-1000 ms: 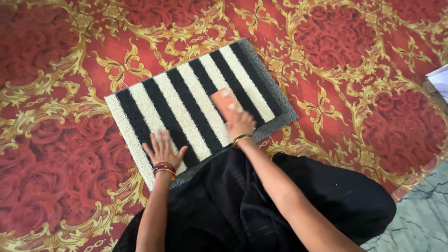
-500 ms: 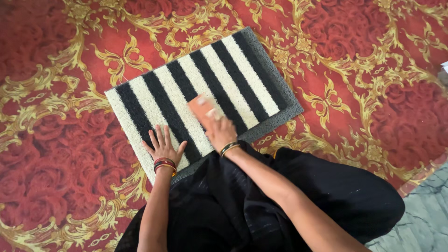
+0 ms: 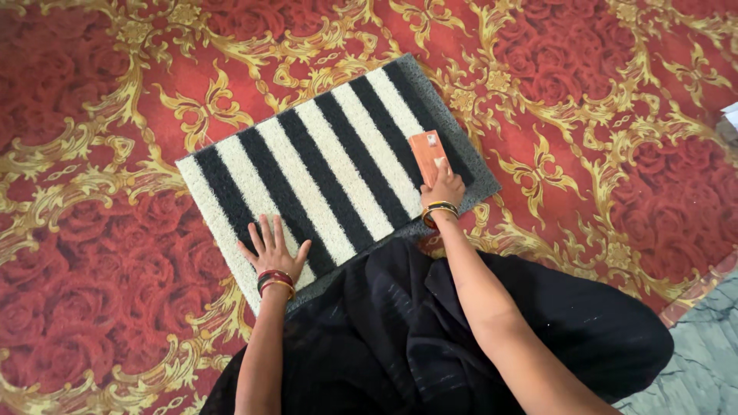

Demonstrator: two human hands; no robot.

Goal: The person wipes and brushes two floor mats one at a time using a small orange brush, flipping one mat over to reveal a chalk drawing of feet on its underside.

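A black and white striped doormat (image 3: 323, 169) with a grey rubber border lies on the carpet in front of me. My left hand (image 3: 270, 247) rests flat on its near left part, fingers spread, bangles at the wrist. My right hand (image 3: 443, 188) presses an orange rectangular brush (image 3: 427, 152) onto the mat's right end, near the grey border. My lap in black cloth (image 3: 430, 338) touches the mat's near edge.
A red carpet (image 3: 592, 100) with gold scrollwork and rose patterns surrounds the mat on all sides. A grey patterned surface (image 3: 703, 361) shows at the bottom right corner. A pale object (image 3: 730, 115) peeks in at the right edge.
My right hand has slid the orange brush from the mat's middle stripes to its right end. The left hand stays flat on the mat.
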